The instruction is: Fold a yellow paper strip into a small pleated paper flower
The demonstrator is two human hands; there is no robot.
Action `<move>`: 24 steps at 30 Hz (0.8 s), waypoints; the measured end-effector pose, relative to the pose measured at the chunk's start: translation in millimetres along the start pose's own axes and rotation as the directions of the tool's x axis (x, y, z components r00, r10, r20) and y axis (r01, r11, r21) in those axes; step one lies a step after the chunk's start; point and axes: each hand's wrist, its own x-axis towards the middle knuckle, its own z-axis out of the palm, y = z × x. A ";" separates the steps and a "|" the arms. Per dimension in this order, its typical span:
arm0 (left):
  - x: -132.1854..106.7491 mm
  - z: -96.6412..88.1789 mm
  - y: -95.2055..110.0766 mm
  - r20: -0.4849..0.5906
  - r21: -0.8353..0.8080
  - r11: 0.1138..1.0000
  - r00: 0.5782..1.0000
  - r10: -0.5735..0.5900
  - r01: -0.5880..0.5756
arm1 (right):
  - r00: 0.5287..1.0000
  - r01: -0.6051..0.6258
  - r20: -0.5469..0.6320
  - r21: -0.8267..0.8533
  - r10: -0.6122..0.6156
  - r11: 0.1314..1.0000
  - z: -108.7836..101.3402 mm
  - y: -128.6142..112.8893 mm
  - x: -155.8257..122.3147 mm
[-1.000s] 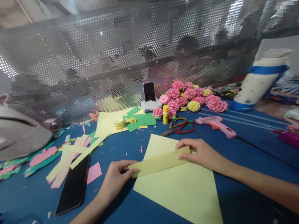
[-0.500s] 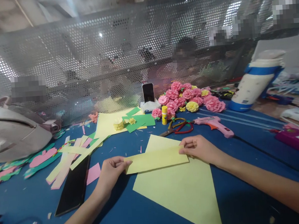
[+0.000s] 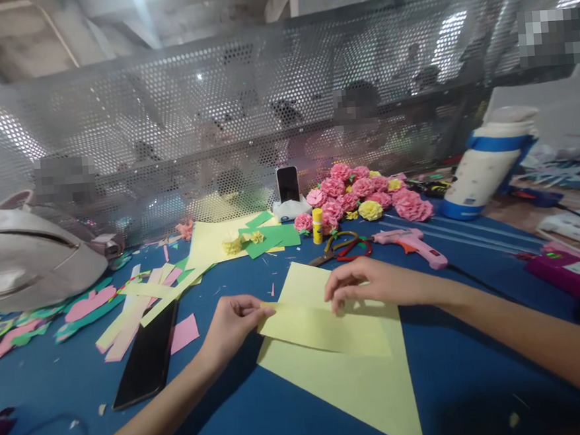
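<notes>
Pinched between the fingers and thumb of my left hand (image 3: 238,320) is the left end of a yellow paper strip (image 3: 322,328). The strip slants down to the right above a larger yellow paper sheet (image 3: 346,389) on the blue table. My right hand (image 3: 361,284) hovers over the strip's right part with its fingers curved and apart; the strip's end lies below it, out of its grasp. Just beyond the sheet are scissors (image 3: 344,247) with red and yellow handles.
A pink glue gun (image 3: 413,242), glue stick (image 3: 317,226) and paper flowers (image 3: 362,192) stand beyond the sheet. Left are a dark phone (image 3: 144,367), paper strips (image 3: 128,321) and a pale bag (image 3: 29,259). A white-and-blue bottle (image 3: 487,164) stands right, before a perforated metal screen (image 3: 165,140).
My right hand has let go of the strip's right end and moved slightly left. That end has dropped toward the sheet, while my left hand keeps its pinch and has shifted a little right.
</notes>
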 end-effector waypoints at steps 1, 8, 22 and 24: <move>1.4 2.9 2.9 0.012 0.002 1.000 1.000 0.007 -0.007 | 0.999 0.033 0.021 0.014 -0.034 0.999 3.2 -6.9 2.2; 3.6 15.8 20.4 0.030 -0.017 0.999 0.999 0.043 -0.043 | 0.968 0.127 -0.158 -0.361 -0.194 0.924 24.9 -23.8 20.6; 8.9 -22.5 10.1 -0.107 -0.008 0.997 0.992 0.072 -0.073 | 0.956 0.293 -0.048 0.099 -0.289 0.951 3.0 -14.2 11.8; 8.5 -15.4 10.0 -0.093 -0.033 0.998 0.994 0.058 -0.062 | 0.934 0.357 -0.054 0.233 -0.354 0.905 6.3 -18.7 11.8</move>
